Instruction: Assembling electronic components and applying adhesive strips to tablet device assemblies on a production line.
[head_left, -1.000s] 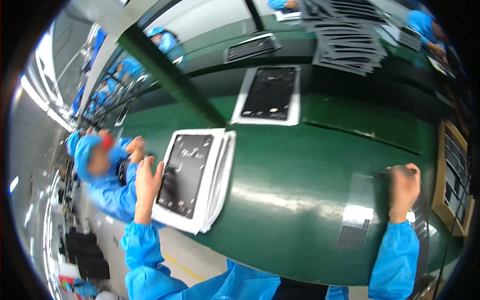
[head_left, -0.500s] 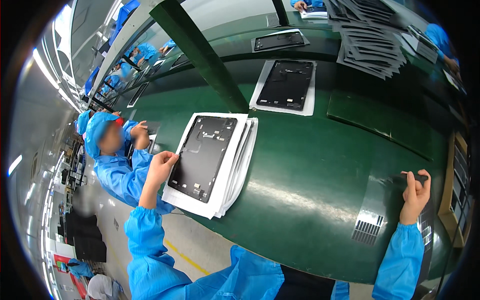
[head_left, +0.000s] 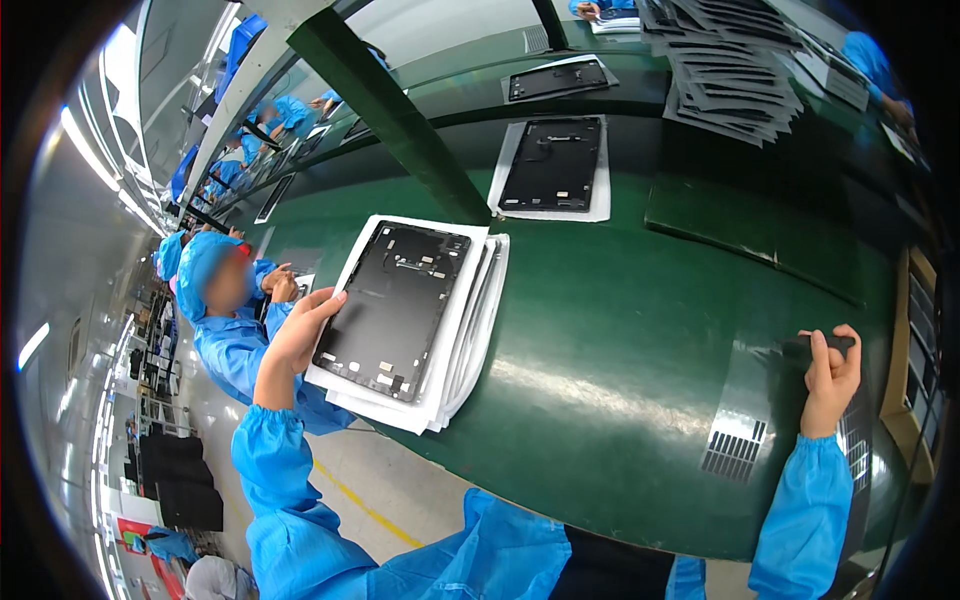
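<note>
My left hand (head_left: 298,338) grips the left edge of a black tablet back cover (head_left: 395,315), thumb on its upper face. The cover lies slightly turned on a stack of white sheets (head_left: 478,340) and has small light pads and metal bits along its rim. At the right, my right hand (head_left: 832,388) is raised over the table with a small dark strip (head_left: 838,343) pinched at its fingertips. Beside that hand lies a clear film sheet (head_left: 735,445) with rows of black strips.
Another black cover (head_left: 550,165) lies on white paper beyond a green post (head_left: 390,115). Fanned grey sheets (head_left: 735,95) are piled at the far right. A raised green board (head_left: 750,240) and a cardboard box (head_left: 908,360) stand right. A co-worker (head_left: 225,320) sits at left.
The cover's near end has swung left on the stack, and my left hand has moved left with a fuller grip. A dark strip now shows at my right fingertips.
</note>
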